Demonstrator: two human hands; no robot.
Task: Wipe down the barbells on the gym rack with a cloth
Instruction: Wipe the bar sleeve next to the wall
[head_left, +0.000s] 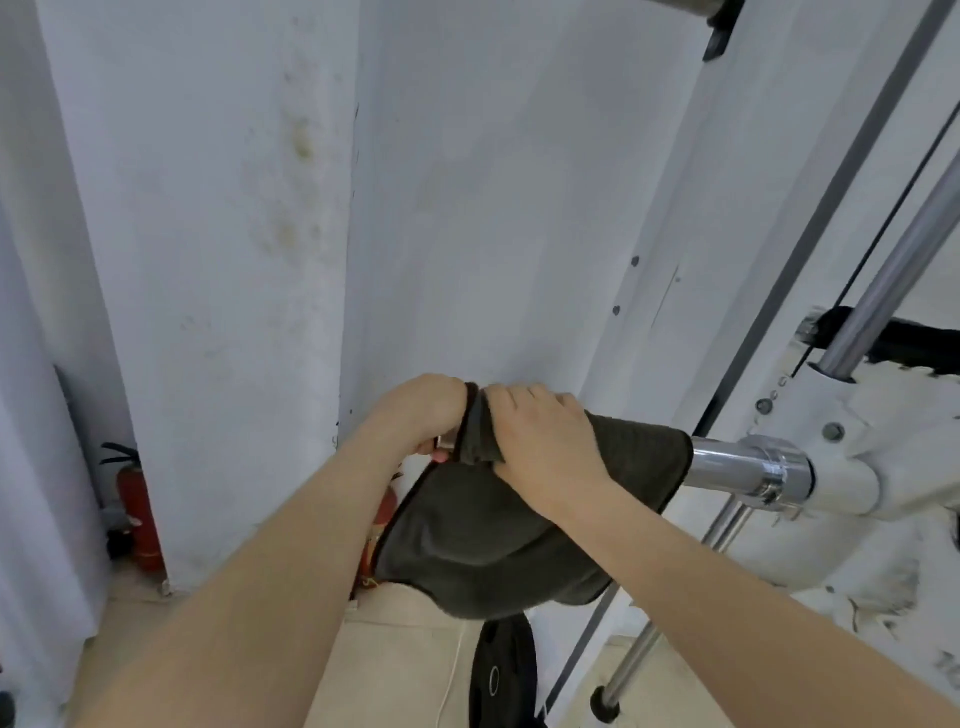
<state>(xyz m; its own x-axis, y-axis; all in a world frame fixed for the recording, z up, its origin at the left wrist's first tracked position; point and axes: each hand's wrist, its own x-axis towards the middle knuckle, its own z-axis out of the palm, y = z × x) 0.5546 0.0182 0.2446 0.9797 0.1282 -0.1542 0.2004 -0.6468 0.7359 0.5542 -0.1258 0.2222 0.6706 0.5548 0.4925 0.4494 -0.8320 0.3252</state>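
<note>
Barbell (727, 465) axis runs left-right: free end at my left hand (421, 410), rack (857, 467) to the right. Cloth (493, 540) draped over sleeve. Right hand (545, 447) fingers curled round cloth, left fingers curled on bar tip (thumb barely visible). Stroke likely goes rightward.

The cloth (498, 540), bunched under my right grip (545, 447), covers most of the barbell (727, 465) sleeve. My left grip (421, 410) curls over its end, so the tip and my fingertips are out of sight. My left forearm hides most of a red fire extinguisher (387, 506), and the bottom edge cuts off the weight plate (501, 675).
</note>
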